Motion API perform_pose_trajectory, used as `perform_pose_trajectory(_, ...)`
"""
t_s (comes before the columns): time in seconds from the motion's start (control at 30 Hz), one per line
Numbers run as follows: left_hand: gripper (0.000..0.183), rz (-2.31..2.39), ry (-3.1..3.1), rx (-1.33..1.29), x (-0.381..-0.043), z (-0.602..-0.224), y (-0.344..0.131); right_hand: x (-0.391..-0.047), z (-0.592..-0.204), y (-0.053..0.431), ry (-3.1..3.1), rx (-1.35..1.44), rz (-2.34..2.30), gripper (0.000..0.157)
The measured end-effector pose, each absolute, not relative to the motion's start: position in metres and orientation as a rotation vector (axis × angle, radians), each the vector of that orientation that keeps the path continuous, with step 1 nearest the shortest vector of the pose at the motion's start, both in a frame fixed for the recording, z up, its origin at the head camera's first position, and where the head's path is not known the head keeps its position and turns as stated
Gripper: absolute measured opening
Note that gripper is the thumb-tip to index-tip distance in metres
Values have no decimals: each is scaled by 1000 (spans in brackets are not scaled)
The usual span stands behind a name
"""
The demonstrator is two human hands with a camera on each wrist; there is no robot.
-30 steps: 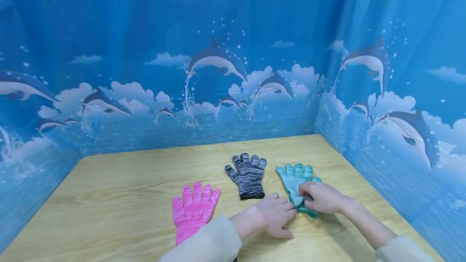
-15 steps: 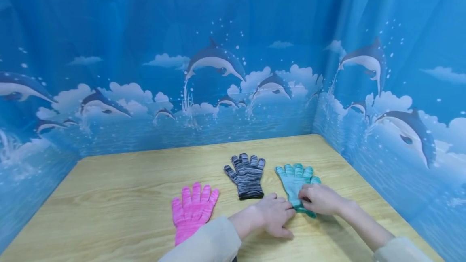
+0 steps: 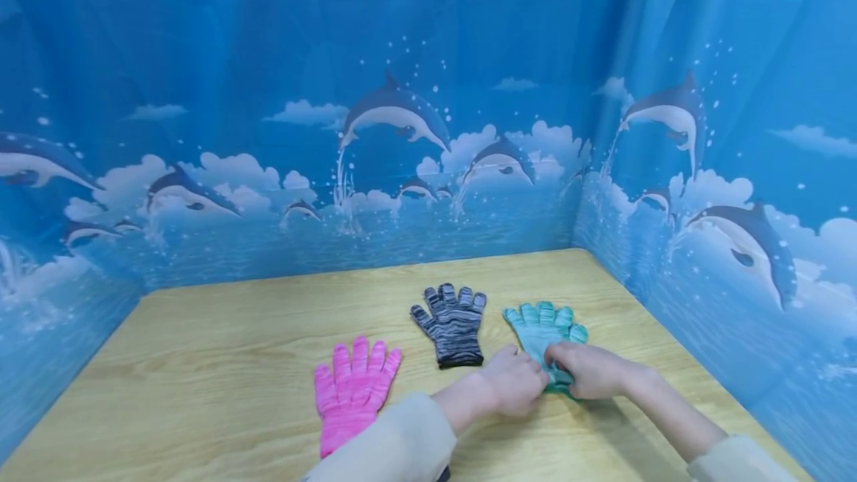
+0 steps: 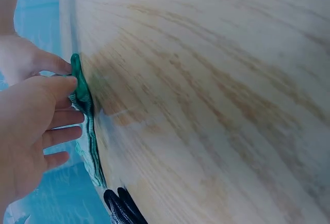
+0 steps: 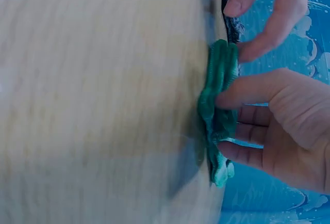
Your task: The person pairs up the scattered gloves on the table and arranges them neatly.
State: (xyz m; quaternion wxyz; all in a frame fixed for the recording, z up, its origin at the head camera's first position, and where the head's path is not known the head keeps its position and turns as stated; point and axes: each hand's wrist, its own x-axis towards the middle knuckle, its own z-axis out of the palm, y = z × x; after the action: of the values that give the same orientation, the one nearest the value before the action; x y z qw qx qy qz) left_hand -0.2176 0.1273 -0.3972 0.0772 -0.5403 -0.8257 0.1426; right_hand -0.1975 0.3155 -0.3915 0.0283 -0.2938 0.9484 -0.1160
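A teal knit glove (image 3: 535, 333) lies at the right of the table, fingers pointing away. My right hand (image 3: 592, 372) pinches its green cuff (image 5: 221, 84), thumb on the near side and fingers behind, lifting the edge a little. My left hand (image 3: 512, 385) is at the cuff's left side. Its fingers (image 4: 62, 136) are fairly straight beside the glove, and the right wrist view shows its thumb and forefinger apart, the forefinger close to the cuff. Whether it touches the cloth I cannot tell.
A black-and-grey knit glove (image 3: 455, 326) lies flat left of the teal one. A pink glove (image 3: 355, 393) lies farther left, partly under my left sleeve (image 3: 402, 441). Blue dolphin-print curtains (image 3: 375, 169) stand behind and beside the wooden table (image 3: 221, 363).
My left hand has shifted slightly up and right, with its fingers drawn in toward the cuff. My right hand has moved slightly down the glove, and the cuff now stands raised under its fingers.
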Motion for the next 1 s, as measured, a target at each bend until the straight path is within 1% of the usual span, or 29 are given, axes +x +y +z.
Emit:
perform_pose_trajectory(0.13,23,436,-2490,-1592,-219,-399,131,-198,-393,313,2943,-919,-322,35)
perform_pose_trajectory(0.23,23,449,-2512,-1582,-221,-400,133,-199,-393,314,2953,-877,-319,34)
perform_pose_trajectory(0.4,21,447,-2552,-1566,-223,-402,137,-200,-389,315,2966,-884,-354,29)
perform_pose_trajectory(0.57,22,423,-2580,-1563,-224,-402,137,-201,-387,317,2926,-932,-431,18)
perform_pose_trajectory(0.67,20,429,-2581,-1570,-224,-400,138,-200,-388,321,2852,-922,-501,11)
perform_pose_trajectory(0.73,19,438,-2559,-1580,-224,-399,138,-199,-386,323,2833,-882,-516,2)
perform_pose_trajectory(0.8,17,437,-2523,-1590,-224,-398,138,-197,-384,325,2833,-832,-514,12)
perform_pose_trajectory(0.87,15,422,-2475,-1604,-224,-396,139,-196,-382,325,2842,-786,-492,17)
perform_pose_trajectory(1.0,10,387,-2426,-1661,-221,-393,141,-194,-384,321,2850,-736,-414,17)
